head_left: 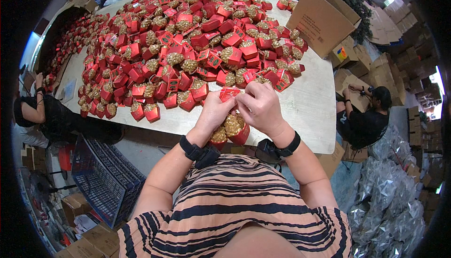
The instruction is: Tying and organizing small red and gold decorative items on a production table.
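At the near edge of the table, my left hand (213,111) is closed on a red printed tag (229,93), which sticks up past its fingertips. My right hand (261,107) is pinched beside it, fingertips close to the tag; whatever sits between them is too small to make out. Just below my hands are two small red pots with gold glittery tops; the nearer red pot (238,135) shows its gold cluster upward. Whether a string joins them to the tag is hidden by my fingers. Beyond my hands spreads a large heap of similar red pots (185,99).
An open cardboard box (322,23) stands at the table's (312,103) far right. A blue plastic crate (105,178) is on the floor at left. One person (364,112) sits at right, another person (40,105) works at left. Clear plastic wrapping (385,197) piles up at lower right.
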`<act>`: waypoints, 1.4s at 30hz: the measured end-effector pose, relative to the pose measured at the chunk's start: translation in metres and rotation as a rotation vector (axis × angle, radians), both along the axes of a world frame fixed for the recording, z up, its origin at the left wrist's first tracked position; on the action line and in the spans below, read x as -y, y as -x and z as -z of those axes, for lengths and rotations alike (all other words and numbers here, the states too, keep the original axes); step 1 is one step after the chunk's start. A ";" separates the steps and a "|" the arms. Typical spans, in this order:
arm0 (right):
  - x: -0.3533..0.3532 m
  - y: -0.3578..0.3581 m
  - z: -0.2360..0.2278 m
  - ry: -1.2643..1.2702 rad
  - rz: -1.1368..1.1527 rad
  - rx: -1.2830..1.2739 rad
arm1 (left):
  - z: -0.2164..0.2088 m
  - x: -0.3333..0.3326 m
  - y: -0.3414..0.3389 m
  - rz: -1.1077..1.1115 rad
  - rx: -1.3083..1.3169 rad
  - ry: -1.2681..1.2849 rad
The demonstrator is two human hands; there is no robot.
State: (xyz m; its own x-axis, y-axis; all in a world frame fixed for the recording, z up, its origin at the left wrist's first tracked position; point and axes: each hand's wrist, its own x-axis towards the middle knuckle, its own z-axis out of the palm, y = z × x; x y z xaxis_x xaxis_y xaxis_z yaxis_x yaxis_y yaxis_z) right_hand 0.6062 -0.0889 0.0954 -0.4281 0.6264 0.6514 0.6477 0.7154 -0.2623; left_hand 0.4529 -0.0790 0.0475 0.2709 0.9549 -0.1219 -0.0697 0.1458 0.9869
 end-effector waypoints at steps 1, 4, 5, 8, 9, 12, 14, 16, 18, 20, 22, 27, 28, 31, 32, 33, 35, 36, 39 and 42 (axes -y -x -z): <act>0.000 0.000 -0.001 -0.001 0.001 0.007 | 0.001 0.000 0.000 0.000 0.001 0.000; -0.002 -0.001 0.000 -0.004 0.003 0.017 | 0.002 -0.001 0.000 0.023 0.012 -0.007; -0.002 -0.001 0.000 -0.007 0.003 0.018 | 0.001 -0.001 0.000 0.024 0.003 -0.012; -0.002 0.001 0.000 -0.026 0.012 -0.015 | 0.003 -0.001 0.000 0.023 -0.005 -0.016; -0.002 0.001 0.000 -0.026 0.012 -0.014 | 0.004 -0.001 0.000 0.024 -0.003 -0.017; -0.001 0.003 0.000 -0.066 0.008 -0.050 | 0.007 -0.001 -0.001 -0.009 -0.026 -0.046; -0.001 0.002 0.002 -0.095 -0.003 -0.053 | 0.005 -0.001 -0.001 -0.005 -0.039 -0.041; -0.001 0.002 0.003 -0.118 -0.005 -0.053 | 0.004 -0.001 -0.001 -0.002 -0.052 -0.036; -0.001 0.001 0.003 -0.142 -0.006 -0.054 | 0.004 -0.001 -0.001 0.019 -0.058 -0.024; -0.001 0.001 0.003 -0.184 -0.013 -0.024 | 0.004 -0.001 -0.001 0.015 -0.050 -0.031; -0.001 0.000 0.005 -0.196 -0.011 -0.006 | 0.004 -0.001 -0.002 0.014 -0.043 -0.037; 0.000 -0.001 0.008 -0.222 -0.006 0.056 | 0.007 -0.001 -0.003 0.011 -0.055 -0.066; 0.000 -0.001 0.009 -0.220 -0.014 0.060 | 0.007 -0.001 -0.003 0.012 -0.055 -0.066; -0.001 -0.001 0.011 -0.229 -0.028 0.077 | 0.005 0.000 -0.003 0.011 -0.085 -0.094; -0.001 -0.001 0.011 -0.239 -0.032 0.091 | 0.005 0.000 -0.004 0.008 -0.065 -0.086; -0.001 -0.002 0.012 -0.239 -0.033 0.091 | 0.005 0.000 -0.004 0.004 -0.046 -0.078; -0.001 -0.002 0.013 -0.220 -0.039 0.096 | 0.007 0.000 -0.003 0.008 -0.055 -0.085; -0.001 -0.002 0.012 -0.220 -0.039 0.097 | 0.007 -0.001 -0.003 0.014 -0.065 -0.092; -0.001 -0.001 0.009 -0.181 -0.020 0.065 | 0.003 0.000 -0.003 0.011 -0.100 -0.111; -0.001 0.000 0.007 -0.155 -0.013 0.016 | 0.001 0.001 -0.003 0.023 -0.091 -0.128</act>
